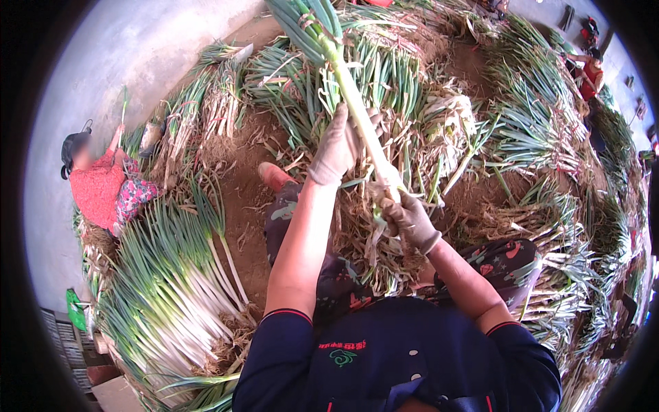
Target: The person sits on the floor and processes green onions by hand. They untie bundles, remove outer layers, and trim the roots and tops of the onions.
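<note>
A thick green onion (pixel 356 103) slants across the space before me, its green leaves up and its root end down toward my right. Under the pale stalk lies my left hand (pixel 335 147), in a knitted glove, with the thumb on the near side and fingertips showing beyond. My right hand (pixel 414 221), gloved too, grips the root end and loose, peeled outer leaf skin (pixel 378 198). Its fingers partly hide the roots. Between my legs, dry husks and leaf scraps (pixel 368 247) lie heaped below both hands.
White-stemmed green onions (pixel 180 293) lie in a row at my left. Untrimmed onions (pixel 386 77) are piled ahead, with more bundles (pixel 540 134) to the right. A person in a red top (pixel 98 180) sits at left holding an onion; another person (pixel 589 74) is far right.
</note>
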A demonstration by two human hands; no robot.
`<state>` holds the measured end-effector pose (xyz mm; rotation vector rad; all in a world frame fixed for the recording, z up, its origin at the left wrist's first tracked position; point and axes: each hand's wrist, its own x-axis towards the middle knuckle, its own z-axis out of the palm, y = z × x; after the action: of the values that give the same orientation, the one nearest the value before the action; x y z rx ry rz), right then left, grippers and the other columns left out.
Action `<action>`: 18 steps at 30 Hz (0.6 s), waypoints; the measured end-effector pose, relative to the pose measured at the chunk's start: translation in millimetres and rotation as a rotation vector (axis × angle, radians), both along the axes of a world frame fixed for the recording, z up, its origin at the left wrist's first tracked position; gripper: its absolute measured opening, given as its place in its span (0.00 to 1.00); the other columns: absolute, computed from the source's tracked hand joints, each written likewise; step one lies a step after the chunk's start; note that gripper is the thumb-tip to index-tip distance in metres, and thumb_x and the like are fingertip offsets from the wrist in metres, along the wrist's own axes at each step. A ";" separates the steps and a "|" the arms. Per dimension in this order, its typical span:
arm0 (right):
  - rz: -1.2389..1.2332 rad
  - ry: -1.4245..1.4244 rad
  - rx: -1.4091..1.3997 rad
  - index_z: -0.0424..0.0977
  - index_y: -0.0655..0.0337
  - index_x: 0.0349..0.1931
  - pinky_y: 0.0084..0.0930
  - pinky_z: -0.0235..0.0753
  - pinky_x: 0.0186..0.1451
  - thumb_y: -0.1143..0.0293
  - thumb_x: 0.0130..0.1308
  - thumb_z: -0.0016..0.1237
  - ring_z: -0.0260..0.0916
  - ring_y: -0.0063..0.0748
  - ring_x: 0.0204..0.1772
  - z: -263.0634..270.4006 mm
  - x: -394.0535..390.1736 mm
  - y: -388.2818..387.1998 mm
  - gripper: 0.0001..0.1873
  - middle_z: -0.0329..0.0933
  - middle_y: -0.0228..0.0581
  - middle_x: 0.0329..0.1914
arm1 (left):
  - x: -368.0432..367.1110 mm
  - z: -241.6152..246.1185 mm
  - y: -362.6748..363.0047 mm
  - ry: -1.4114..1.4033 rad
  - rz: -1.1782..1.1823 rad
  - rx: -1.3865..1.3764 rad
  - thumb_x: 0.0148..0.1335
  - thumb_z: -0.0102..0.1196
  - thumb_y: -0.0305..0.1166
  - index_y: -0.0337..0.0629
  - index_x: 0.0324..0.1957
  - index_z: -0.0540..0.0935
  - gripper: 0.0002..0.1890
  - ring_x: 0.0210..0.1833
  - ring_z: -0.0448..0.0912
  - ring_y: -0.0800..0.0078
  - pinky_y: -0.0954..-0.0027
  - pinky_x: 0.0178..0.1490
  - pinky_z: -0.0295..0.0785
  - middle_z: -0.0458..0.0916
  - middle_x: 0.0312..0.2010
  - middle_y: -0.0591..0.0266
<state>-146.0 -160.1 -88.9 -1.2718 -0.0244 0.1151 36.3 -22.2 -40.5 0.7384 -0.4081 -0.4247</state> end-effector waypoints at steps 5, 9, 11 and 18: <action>-0.424 -0.379 -0.706 0.73 0.66 0.42 0.19 0.76 0.32 0.65 0.69 0.48 0.74 0.25 0.30 3.4 4.8 2.0 0.12 0.78 0.38 0.32 | -6.4 -9.4 5.5 0.202 0.105 0.006 0.62 0.60 0.34 0.44 0.46 0.75 0.12 0.28 0.73 0.79 0.76 0.28 0.73 0.74 0.29 0.67; -0.563 -0.336 -0.569 0.73 0.64 0.48 0.20 0.77 0.38 0.69 0.70 0.46 0.74 0.26 0.34 18.5 27.5 -18.4 0.11 0.78 0.40 0.37 | -5.5 -43.7 -1.6 0.363 0.075 -0.011 0.63 0.59 0.34 0.43 0.45 0.78 0.10 0.29 0.73 0.80 0.78 0.31 0.71 0.75 0.29 0.70; -0.360 0.033 -0.316 0.73 0.60 0.50 0.31 0.78 0.50 0.63 0.69 0.47 0.76 0.36 0.44 13.7 37.6 -24.1 0.14 0.78 0.43 0.43 | -23.6 -34.1 -24.9 0.341 0.108 0.074 0.62 0.60 0.34 0.44 0.43 0.79 0.10 0.32 0.73 0.83 0.79 0.34 0.68 0.75 0.28 0.73; 0.021 0.005 -0.193 0.65 0.67 0.59 0.20 0.69 0.54 0.42 0.68 0.41 0.69 0.27 0.51 -2.5 8.8 -9.8 0.35 0.74 0.37 0.48 | 7.2 -92.1 -30.9 0.492 0.086 -0.088 0.65 0.56 0.32 0.42 0.36 0.76 0.06 0.23 0.68 0.83 0.80 0.26 0.68 0.69 0.24 0.72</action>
<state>-137.3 -169.9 -91.4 -1.4642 -0.0232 0.1413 43.5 -53.1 -132.6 0.5407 0.0665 -0.4868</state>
